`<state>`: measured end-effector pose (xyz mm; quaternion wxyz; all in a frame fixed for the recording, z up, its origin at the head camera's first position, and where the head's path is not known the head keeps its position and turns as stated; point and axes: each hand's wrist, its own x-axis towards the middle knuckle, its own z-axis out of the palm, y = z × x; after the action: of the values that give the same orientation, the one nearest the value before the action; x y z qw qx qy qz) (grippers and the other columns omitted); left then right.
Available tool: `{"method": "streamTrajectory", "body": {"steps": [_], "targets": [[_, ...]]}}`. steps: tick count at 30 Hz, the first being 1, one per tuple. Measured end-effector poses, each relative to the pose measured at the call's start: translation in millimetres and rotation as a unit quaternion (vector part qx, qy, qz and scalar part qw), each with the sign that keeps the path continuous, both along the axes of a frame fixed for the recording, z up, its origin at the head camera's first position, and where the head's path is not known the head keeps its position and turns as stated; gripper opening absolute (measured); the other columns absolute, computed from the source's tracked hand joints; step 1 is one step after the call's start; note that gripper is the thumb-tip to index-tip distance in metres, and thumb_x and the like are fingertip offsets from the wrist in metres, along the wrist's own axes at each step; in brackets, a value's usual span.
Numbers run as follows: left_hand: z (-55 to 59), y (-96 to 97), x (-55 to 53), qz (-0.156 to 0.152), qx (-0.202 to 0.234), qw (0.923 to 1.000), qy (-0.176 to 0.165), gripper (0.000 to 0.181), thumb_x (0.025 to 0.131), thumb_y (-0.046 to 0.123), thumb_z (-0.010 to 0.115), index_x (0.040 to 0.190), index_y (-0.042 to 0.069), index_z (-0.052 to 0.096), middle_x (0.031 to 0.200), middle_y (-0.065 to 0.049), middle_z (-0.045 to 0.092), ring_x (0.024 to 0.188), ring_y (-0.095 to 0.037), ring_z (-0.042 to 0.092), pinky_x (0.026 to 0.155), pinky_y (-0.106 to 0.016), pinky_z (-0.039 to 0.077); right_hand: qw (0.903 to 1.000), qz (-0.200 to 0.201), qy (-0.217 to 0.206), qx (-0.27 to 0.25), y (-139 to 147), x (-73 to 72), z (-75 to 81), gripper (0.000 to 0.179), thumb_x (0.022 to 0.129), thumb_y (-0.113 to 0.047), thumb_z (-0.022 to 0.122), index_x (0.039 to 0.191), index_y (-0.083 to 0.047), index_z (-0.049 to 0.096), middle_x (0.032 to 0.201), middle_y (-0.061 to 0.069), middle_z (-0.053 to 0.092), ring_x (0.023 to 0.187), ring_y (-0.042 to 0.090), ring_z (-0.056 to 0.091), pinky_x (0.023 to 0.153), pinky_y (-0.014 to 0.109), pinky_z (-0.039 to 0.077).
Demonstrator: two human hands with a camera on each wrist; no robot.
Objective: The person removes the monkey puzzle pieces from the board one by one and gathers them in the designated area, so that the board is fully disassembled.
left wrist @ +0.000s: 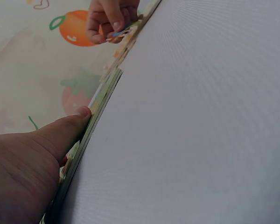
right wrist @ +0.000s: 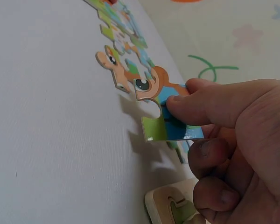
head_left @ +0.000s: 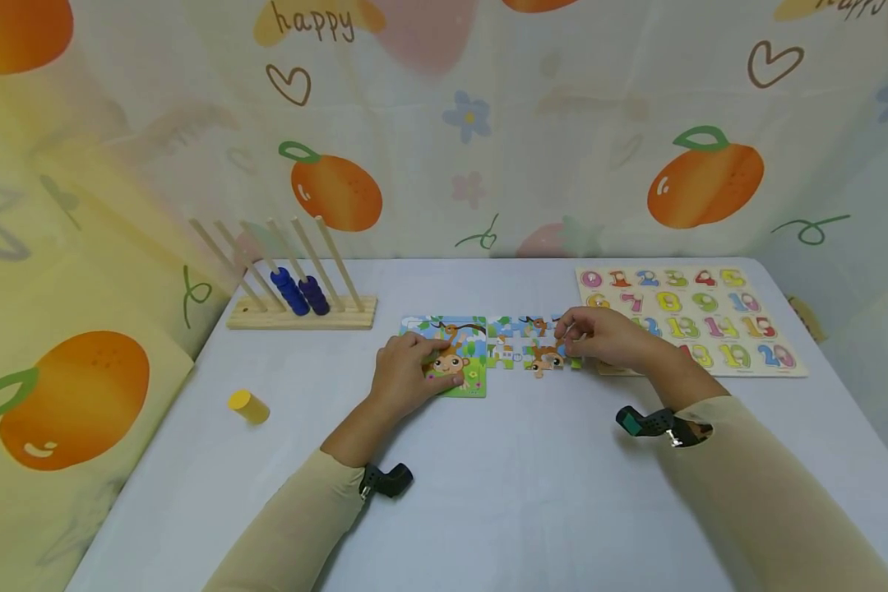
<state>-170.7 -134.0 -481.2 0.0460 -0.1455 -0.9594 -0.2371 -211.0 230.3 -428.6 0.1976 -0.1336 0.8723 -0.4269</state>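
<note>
My right hand [head_left: 607,335] pinches a jigsaw puzzle piece [right wrist: 172,126] between thumb and fingers. Blue, green and brown with part of an animal's eye, the piece is raised a little and tilted in the right wrist view. Below it, several other puzzle pieces [head_left: 543,359] lie on the table in two rows. To their left is a monkey picture board [head_left: 475,374], its edge layered in the left wrist view. My left hand [head_left: 401,372] rests on that board with thumb and forefinger spread apart; its other fingers are partly hidden.
A wooden peg rack [head_left: 303,319] with blue beads [head_left: 289,291] stands at the back left. In front of it is a yellow cylinder [head_left: 248,406]. At the right lies a wooden number board [head_left: 740,329], partly behind my right hand. A patterned cloth hangs behind the table.
</note>
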Motion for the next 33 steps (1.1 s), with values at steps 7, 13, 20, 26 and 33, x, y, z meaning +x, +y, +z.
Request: {"method": "streamTrajectory", "body": {"steps": [7,13,20,26,33], "targets": [[0.8,0.0,0.2,0.001,0.0,1.0,-0.001,0.069,0.081,0.058,0.09,0.138,0.021,0.074,0.113,-0.002,0.062,0.104,-0.027,0.053,0.088,-0.046,0.04,0.9999,0.01,0.002,0.0,5.8,1.1,-1.3,0.016,0.099,-0.007,0.077,0.113,-0.009,0.07,0.1,0.01,0.068,0.095,0.027,0.058,0.072,0.027,0.048],[-0.1,-0.2,0.5,0.003,-0.005,1.0,0.0,0.069,0.081,0.058,0.09,0.138,0.021,0.074,0.112,-0.002,0.063,0.101,-0.026,0.052,0.086,-0.046,0.04,0.9996,0.023,0.01,0.016,7.7,-0.1,-3.1,0.017,0.098,-0.008,0.077,0.114,-0.01,0.071,0.099,0.007,0.069,0.094,0.025,0.059,0.073,0.028,0.049],[-1.4,-0.3,0.0,0.002,-0.005,1.0,-0.001,0.069,0.082,0.058,0.089,0.138,0.021,0.074,0.113,-0.002,0.063,0.102,-0.026,0.052,0.086,-0.046,0.039,0.9958,0.047,0.053,0.059,6.6,-4.6,-5.8,0.015,0.097,-0.007,0.077,0.112,-0.011,0.074,0.096,0.0,0.072,0.093,0.022,0.062,0.085,0.037,0.05],[-1.8,0.3,-0.6,0.002,-0.009,0.9999,-0.005,0.069,0.083,0.06,0.088,0.139,0.022,0.074,0.114,-0.002,0.062,0.102,-0.025,0.051,0.086,-0.045,0.039,0.9922,0.052,0.07,0.088,7.1,-8.2,-7.8,0.013,0.096,-0.011,0.08,0.108,-0.014,0.076,0.1,-0.001,0.072,0.094,0.022,0.062,0.085,0.039,0.049],[-0.9,0.6,-0.4,0.002,-0.002,1.0,-0.006,0.069,0.083,0.059,0.088,0.139,0.022,0.073,0.114,-0.002,0.062,0.104,-0.026,0.052,0.088,-0.046,0.039,0.99,0.057,0.08,0.102,6.5,-8.5,-7.4,0.014,0.095,-0.013,0.082,0.108,-0.016,0.079,0.103,-0.001,0.074,0.097,0.022,0.063,0.086,0.039,0.049]]}}
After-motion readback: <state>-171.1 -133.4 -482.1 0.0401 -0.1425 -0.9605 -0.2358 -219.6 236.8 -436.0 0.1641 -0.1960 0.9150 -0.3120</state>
